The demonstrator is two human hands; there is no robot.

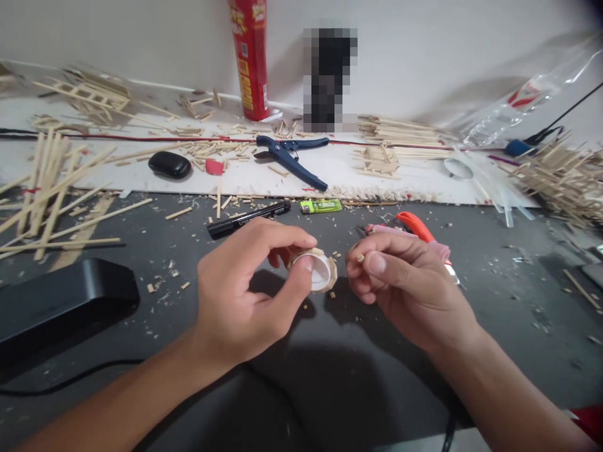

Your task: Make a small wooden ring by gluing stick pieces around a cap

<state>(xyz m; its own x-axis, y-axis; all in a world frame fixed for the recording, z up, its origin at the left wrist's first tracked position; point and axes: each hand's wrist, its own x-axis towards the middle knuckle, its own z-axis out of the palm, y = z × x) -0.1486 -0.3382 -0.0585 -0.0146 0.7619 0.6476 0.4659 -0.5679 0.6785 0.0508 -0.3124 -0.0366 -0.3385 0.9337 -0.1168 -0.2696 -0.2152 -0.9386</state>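
My left hand (245, 289) pinches a small round white cap ringed with short wooden pieces (319, 271), held just above the dark table (330, 376). My right hand (400, 282) is closed to the right of it, thumb and forefinger pinching a tiny wooden bit (360, 257) close to the cap's rim. Behind my right hand lie an orange-handled tool (414, 226) and a pink one (391, 231).
A black marker (249, 218) and a green lighter (321, 206) lie just beyond my hands. Blue cutters (289, 157), a black oval case (169, 164) and a red can (249, 56) sit on the white board. Wooden sticks (51, 182) pile left and right. A black box (56, 307) stands at left.
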